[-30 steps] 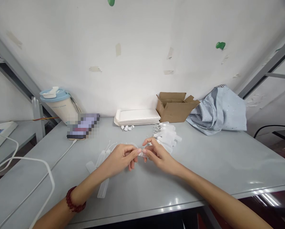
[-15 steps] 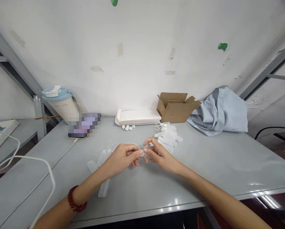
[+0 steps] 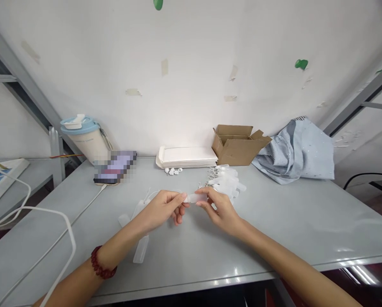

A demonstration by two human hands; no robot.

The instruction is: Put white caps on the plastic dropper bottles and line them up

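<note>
A small translucent white plastic sleeve [image 3: 195, 198] is held level above the table between my hands. My left hand [image 3: 163, 211] pinches its left end between thumb and fingers. At the other end, the thumb and forefinger of my right hand [image 3: 221, 209] close round the sleeve. Beyond my right hand lies a pile of similar translucent sleeves [image 3: 226, 182] with thin white strings. More loose sleeves [image 3: 141, 249] lie beside and partly under my left forearm, some of them hidden by it. Several small white caps [image 3: 173, 171] lie farther back.
At the back stand a stack of white envelopes [image 3: 187, 157], an open cardboard box [image 3: 235, 151] and a pale blue cloth bag [image 3: 306, 153]. A tumbler [image 3: 85, 138] and a phone [image 3: 114, 168] on a white cable [image 3: 71, 226] are at the left of the grey table [image 3: 290, 217].
My right hand has shifted slightly right along the sleeve and its fingers have opened out, so more of the sleeve shows. My left hand keeps its pinch. The view has shifted a little.
</note>
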